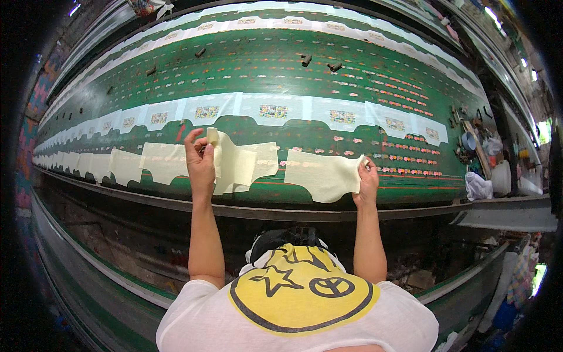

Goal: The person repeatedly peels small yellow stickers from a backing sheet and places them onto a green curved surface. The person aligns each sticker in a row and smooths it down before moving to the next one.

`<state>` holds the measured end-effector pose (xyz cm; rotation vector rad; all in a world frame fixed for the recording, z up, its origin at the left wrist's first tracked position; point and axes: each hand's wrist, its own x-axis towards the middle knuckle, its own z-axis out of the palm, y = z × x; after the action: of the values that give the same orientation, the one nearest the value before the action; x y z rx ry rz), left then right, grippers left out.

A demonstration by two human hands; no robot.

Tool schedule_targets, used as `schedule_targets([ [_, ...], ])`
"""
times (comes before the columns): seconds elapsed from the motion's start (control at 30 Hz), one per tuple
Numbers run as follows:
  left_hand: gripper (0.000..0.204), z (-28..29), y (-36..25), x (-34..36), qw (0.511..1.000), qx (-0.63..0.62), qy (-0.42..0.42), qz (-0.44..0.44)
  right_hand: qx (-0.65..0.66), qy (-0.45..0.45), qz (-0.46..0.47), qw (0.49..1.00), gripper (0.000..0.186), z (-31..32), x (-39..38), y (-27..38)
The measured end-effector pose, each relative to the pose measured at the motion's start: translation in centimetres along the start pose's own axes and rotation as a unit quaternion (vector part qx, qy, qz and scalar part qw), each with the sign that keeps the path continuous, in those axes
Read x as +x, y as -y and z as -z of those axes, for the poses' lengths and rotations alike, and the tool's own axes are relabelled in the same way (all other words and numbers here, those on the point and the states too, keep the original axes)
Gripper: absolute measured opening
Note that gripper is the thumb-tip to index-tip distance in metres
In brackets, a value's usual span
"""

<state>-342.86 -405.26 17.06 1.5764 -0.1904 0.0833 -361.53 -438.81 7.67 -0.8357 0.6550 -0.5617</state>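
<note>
A bundle of pale yellow cut fabric pieces (234, 167) is pinched at its raised, folded edge by my left hand (201, 163). The rest of the bundle spreads across the green table, overlapping in layers. To the right, a single pale yellow fabric piece (324, 176) with curved cut edges lies nearly flat near the table's front. My right hand (368, 177) grips its upper right corner between thumb and fingers, and that corner is slightly lifted. More pale yellow pieces (163, 163) lie in a row to the left of my left hand.
Behind my hands, a row of light blue fabric pieces (243, 108) with colourful printed rectangles crosses the long green table (234, 76). Small dark cylinders (306, 60) sit farther back. A white cloth (478, 186) and containers crowd the right end. A metal rail (293, 212) edges the front.
</note>
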Motion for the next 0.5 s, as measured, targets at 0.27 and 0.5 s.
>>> schedule_targets([
  [0.27, 0.014, 0.4, 2.8, 0.1, 0.989, 0.117, 0.085, 0.013, 0.010, -0.018, -0.014, 1.000, 0.027, -1.1, 0.2, -1.8],
  [0.5, 0.032, -1.1, 0.2, 1.1, 0.976, 0.178, 0.118, -0.035, 0.011, -0.041, -0.019, 0.999, 0.022, -0.1, 0.0, -1.1],
])
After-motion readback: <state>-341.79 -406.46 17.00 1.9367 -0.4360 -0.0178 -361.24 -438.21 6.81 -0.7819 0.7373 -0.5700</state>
